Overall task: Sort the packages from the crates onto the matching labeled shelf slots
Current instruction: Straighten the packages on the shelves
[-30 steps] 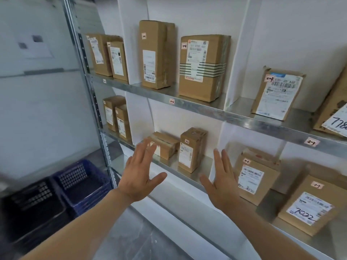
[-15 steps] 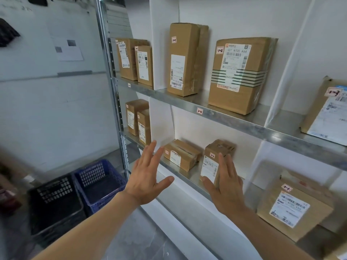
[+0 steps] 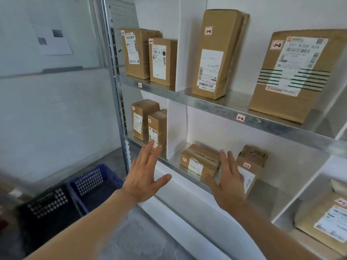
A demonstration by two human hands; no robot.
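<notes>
Two small brown cardboard parcels, one lying flat (image 3: 199, 160) and one upright (image 3: 250, 166), sit in the middle shelf slot labelled 2-2 (image 3: 240, 118). The bare left hand (image 3: 145, 175) at 7 o'clock and right hand (image 3: 228, 182) between them hover spread wide, holding nothing. The parcels look light and rigid; gripping opposite side faces seems soundest.

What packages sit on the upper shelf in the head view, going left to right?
Box with a pink corner tag → slightly shorter box → white divider → tall narrow box tagged 1-2 → wide box with green stripes.
</notes>
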